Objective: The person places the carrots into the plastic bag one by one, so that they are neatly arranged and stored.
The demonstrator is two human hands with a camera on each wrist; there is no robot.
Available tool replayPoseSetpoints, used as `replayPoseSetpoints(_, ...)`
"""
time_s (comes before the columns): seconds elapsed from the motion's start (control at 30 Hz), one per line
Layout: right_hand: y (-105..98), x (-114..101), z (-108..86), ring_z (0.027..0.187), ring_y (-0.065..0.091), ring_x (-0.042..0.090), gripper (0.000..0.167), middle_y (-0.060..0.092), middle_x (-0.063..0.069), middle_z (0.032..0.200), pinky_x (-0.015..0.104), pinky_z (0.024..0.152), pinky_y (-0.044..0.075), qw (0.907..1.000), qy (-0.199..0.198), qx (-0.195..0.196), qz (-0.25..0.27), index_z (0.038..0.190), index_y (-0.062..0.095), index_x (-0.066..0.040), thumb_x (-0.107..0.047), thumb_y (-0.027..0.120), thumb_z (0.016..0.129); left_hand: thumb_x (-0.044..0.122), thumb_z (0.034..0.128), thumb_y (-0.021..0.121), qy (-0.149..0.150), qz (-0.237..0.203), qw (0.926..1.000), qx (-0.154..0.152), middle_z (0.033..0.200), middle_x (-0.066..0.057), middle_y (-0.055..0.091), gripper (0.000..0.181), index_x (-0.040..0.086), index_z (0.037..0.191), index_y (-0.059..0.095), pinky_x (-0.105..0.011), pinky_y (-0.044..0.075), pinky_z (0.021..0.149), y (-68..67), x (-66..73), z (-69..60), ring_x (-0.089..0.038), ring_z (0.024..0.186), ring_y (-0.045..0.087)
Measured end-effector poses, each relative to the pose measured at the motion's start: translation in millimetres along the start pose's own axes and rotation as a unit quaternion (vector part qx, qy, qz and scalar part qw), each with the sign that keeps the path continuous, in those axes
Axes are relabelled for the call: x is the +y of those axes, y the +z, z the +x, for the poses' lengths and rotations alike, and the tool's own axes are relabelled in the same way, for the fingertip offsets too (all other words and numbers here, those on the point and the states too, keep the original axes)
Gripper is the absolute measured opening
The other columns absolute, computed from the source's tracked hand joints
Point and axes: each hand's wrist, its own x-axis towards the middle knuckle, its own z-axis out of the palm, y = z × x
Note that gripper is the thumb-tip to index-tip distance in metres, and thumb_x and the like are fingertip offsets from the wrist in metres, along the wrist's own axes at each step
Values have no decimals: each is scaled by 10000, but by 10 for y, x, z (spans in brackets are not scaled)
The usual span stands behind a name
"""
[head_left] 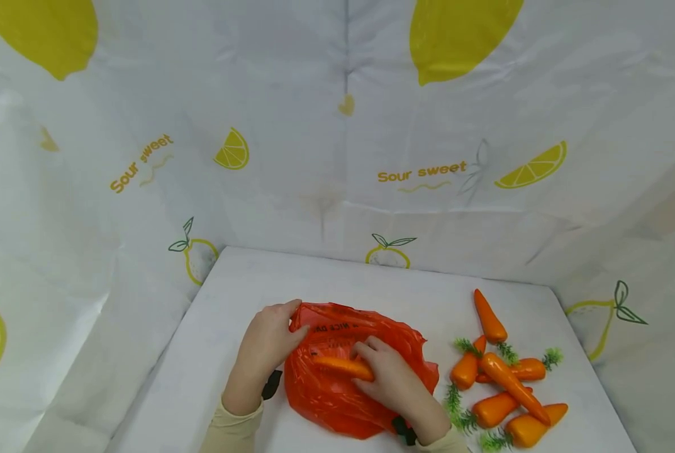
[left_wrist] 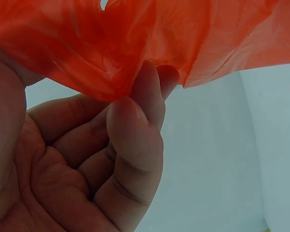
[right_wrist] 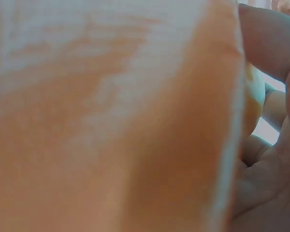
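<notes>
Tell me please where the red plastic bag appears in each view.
Head: the red plastic bag lies low, near the middle.
Left wrist: across the top.
Right wrist: apparently the blurred sheet filling left and middle.
Shared landmark, head and left wrist: the left hand holding the bag's rim.

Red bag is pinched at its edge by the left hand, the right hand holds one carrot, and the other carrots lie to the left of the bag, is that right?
Not quite: the other carrots lie to the right of the red bag, as the head view shows. The left hand does pinch its edge, and the right hand holds one carrot.
</notes>
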Motion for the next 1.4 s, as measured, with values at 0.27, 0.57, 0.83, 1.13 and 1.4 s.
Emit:
replayPoseSetpoints(0.27, 113, 45, 25, 851, 536, 60, 334, 550, -119, 1024, 245, 783, 536, 10000, -48, -36, 51, 1186, 705, -280, -282, 920, 931, 239, 941, 905, -55, 43, 10000, -2, 1147, -113, 834, 465, 62, 1348, 766, -431, 667, 853, 12, 4, -12, -248, 958, 781)
replayPoseSetpoints(0.57, 215, 53, 53, 862, 539, 79, 366, 567, -110, 1044, 260, 794, 541, 9996, 140, -208, 103, 1232, 724, -265, -298, 924, 927, 240, 945, 902, -67, -10, 10000, -23, 1089, -75, 829, 430, 73, 1320, 772, -402, 657, 816, 5, -5, -13, -202, 901, 743)
replayPoseSetpoints(0.83, 287, 26, 67, 944, 578, 115, 421, 640, -55, 1162, 369, 880, 622, 9985, 401, -362, 93, 1297, 732, -254, -337, 922, 930, 223, 951, 897, -66, -44, 10000, -57, 1160, -111, 834, 455, 55, 1352, 765, -422, 673, 853, 9, -13, -19, -239, 959, 775)
replayPoseSetpoints(1.13, 327, 17, 68, 960, 573, 139, 338, 635, -55, 1128, 399, 895, 616, 9988, 396, -283, 42, 1200, 704, -283, -333, 907, 935, 135, 960, 881, 98, -45, 9998, 179, 1120, -73, 848, 345, 90, 1295, 814, -360, 655, 799, 24, -14, -12, -182, 887, 750)
replayPoseSetpoints(1.4, 349, 11, 65, 1050, 619, 195, 469, 680, 36, 1269, 471, 946, 642, 9985, 433, -316, -56, 1329, 724, -201, -323, 914, 918, 106, 956, 875, 128, 9, 9996, 262, 1043, -42, 853, 172, 113, 1128, 867, -260, 593, 696, 44, -20, -8, -112, 786, 694)
